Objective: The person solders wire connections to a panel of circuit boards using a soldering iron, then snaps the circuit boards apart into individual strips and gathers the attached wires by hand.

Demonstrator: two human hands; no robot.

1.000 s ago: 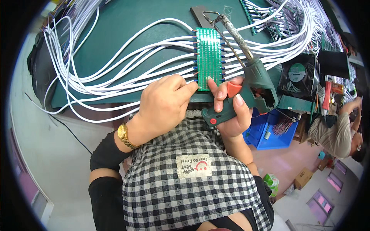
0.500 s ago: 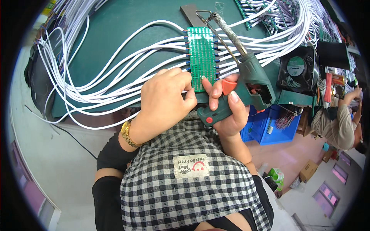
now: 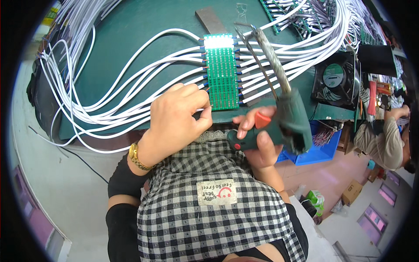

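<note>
Right of the rectangular green circuit board (image 3: 221, 81), the right hand (image 3: 263, 157) grips a dark-green soldering gun (image 3: 293, 109) that, lowered, could scorch white cables (image 3: 324, 51), the left hand (image 3: 178, 111) hiding its hold.

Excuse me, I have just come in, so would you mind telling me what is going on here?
A person's right hand is holding a green soldering gun, its front end pointing away from the person. The left hand is at the near left edge of a green circuit board, fingers drawn together; whether they pinch anything is hard to see. The board lies on a green table, with white cables running from both its left and right sides.
</note>
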